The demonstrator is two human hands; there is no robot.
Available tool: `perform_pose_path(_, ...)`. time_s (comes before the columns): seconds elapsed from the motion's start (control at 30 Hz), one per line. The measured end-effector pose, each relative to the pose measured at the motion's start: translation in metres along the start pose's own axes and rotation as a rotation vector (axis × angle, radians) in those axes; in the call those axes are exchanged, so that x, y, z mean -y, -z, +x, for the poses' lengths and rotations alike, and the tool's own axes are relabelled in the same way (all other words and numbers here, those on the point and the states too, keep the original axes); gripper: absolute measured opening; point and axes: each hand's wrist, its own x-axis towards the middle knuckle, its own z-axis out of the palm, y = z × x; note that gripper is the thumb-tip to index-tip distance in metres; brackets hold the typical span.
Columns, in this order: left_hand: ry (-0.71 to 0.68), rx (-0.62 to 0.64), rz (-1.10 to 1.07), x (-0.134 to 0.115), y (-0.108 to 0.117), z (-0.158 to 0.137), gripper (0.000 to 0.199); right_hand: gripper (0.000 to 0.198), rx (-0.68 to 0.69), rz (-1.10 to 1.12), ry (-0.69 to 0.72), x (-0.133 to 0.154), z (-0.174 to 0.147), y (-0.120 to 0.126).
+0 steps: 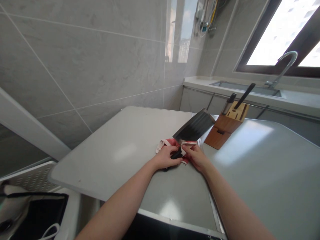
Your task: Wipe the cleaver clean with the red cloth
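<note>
Cleaver (194,127) in hand, blade raised off the grey bench (130,146) and angled up and away from the person's body, its broad dark face turned toward the camera. The left hand (167,157) is wrapped tight around the black handle (177,154), fingers curled under, which keeps the heavy blade steady and the cutting edge pointed away from both forearms. Just beside it, the right hand (197,156) pinches a red-and-white cloth (172,144) against the lower part of the blade near the heel; the rest of the cloth lies bunched on the bench beyond the left hand. Both hands sit close together, nearly touching, so the cloth meets the steel right where the grip is firmest.

Beyond the right hand and slightly outward stands a wooden knife block (226,126), tilted, with two dark handles sticking out of its slots; the cleaver's tip comes near the block but stays apart from it. Farther off, behind the block, a sink (246,87) with a curved tap (285,63) sits under a bright window. Outward from the left hand the bench runs bare to its rounded edge, with tiled wall behind. A seam in the bench passes under the right forearm, and wide open surface lies outward of it.
</note>
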Motion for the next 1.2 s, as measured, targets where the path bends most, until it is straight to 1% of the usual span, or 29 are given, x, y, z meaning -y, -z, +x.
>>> perform_pose_path(0.37,-0.020,-0.048,-0.031,-0.0025,-0.0037,-0.0004,0.029,0.032,0.009,-0.014,-0.044,0.0095,-0.0039,-0.0056)
perform_pose_path(0.63,-0.032,-0.066,-0.003,-0.0048,-0.0018,-0.0004,0.028,0.031,-0.014,-0.034,-0.028,0.0078,-0.0025,-0.0053)
perform_pose_path(0.77,-0.041,-0.081,0.018,-0.0038,-0.0019,-0.0002,0.030,0.031,-0.017,-0.065,-0.043,0.0082,-0.0015,-0.0049)
perform_pose_path(0.93,-0.042,-0.077,0.011,-0.0028,-0.0016,0.0000,0.030,0.032,-0.039,-0.047,-0.037,0.0076,-0.0006,-0.0048)
perform_pose_path(1.2,-0.028,-0.085,0.015,-0.0062,-0.0003,-0.0004,0.032,0.034,-0.034,-0.049,-0.032,0.0069,-0.0012,-0.0050)
